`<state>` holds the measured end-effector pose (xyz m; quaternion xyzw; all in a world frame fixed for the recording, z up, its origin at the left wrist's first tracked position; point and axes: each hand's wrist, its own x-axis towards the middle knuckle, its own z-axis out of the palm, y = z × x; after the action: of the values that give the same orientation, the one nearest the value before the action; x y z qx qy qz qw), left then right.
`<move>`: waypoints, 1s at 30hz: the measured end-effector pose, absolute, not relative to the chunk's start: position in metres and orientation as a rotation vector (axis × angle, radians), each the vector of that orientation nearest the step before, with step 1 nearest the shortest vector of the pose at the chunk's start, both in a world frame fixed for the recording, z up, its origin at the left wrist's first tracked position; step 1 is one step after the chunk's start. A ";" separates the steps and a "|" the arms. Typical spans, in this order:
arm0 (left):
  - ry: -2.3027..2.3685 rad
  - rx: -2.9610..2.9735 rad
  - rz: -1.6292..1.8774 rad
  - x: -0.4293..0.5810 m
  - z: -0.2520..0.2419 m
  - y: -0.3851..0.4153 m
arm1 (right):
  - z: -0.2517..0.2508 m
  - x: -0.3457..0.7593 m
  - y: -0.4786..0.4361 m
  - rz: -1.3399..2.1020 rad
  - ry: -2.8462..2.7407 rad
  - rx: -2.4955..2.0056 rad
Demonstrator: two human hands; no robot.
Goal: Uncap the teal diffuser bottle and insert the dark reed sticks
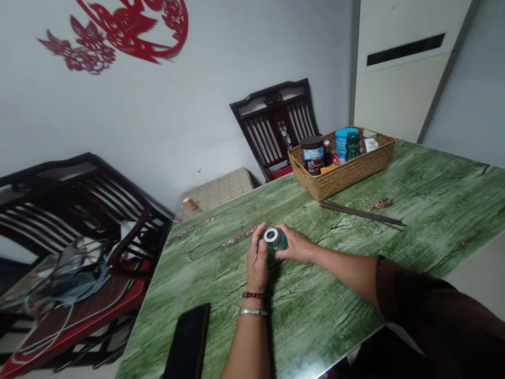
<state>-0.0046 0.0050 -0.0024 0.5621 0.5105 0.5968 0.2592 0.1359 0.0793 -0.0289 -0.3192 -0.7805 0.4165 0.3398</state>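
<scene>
Gripped by both hands (257, 258), round teal glass jar (277, 243)

No wording can be read anywhere: the dark-lidded jar (313, 156) in the woven basket (341, 173) carries a printed blue-and-white label, and the small white box (371, 145) beside it shows print too, both too small and blurred to make out.

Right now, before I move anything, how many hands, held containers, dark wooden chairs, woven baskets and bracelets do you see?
Hands: 2, left hand, right hand
Held green glass container: 1
Dark wooden chairs: 2, far chair, near chair
Woven basket: 1
Bracelets: 2, red bead bracelet, silver bangle
Total: 8
</scene>
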 end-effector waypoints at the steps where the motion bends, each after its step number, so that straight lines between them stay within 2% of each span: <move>1: 1.389 1.507 1.646 -0.006 -0.003 0.005 | -0.029 0.136 0.079 1.085 -2.035 -0.826; 7: 1.373 1.422 1.783 -0.012 -0.011 0.008 | -0.026 0.138 0.080 1.099 -2.060 -0.842; 13: 1.238 1.494 1.669 -0.007 -0.011 0.009 | -0.027 0.138 0.081 1.092 -2.057 -0.816; 20: 1.256 1.391 1.844 -0.011 -0.013 0.010 | -0.028 0.137 0.082 1.089 -2.041 -0.819; 26: 1.222 1.522 1.633 -0.007 -0.008 0.007 | -0.030 0.136 0.083 1.077 -2.050 -0.819; 30: 1.256 1.501 1.725 -0.010 -0.008 0.008 | -0.033 0.135 0.084 1.071 -2.041 -0.800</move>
<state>-0.0100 0.0083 -0.0085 0.5551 0.4645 0.6379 0.2632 0.1351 0.0840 -0.0334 -0.3079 -0.7856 0.4123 0.3436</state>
